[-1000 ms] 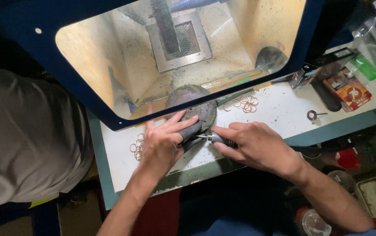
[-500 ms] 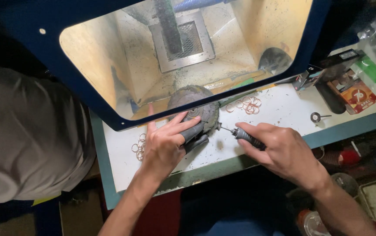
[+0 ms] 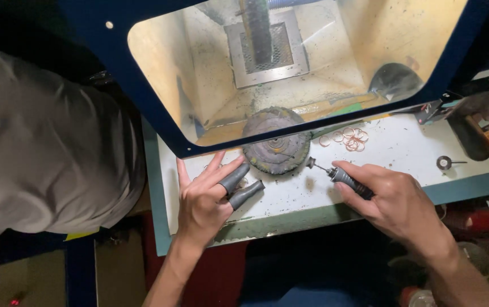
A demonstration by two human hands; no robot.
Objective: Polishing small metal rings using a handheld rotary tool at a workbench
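The right hand (image 3: pixel 395 202) gripped a rotary tool (image 3: pixel 344 179) beside the wheel (image 3: pixel 276 149). The left hand (image 3: pixel 202 202) lay open on the table (image 3: pixel 403 150). A steady grip looked wise.

Grey finger cots, left hand (image 3: pixel 205 199)

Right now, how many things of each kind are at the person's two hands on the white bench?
Hands: 2, left hand and right hand
Dark finger covers: 2
Rotary hand tool: 1
Round dark wheel: 1
Total: 6
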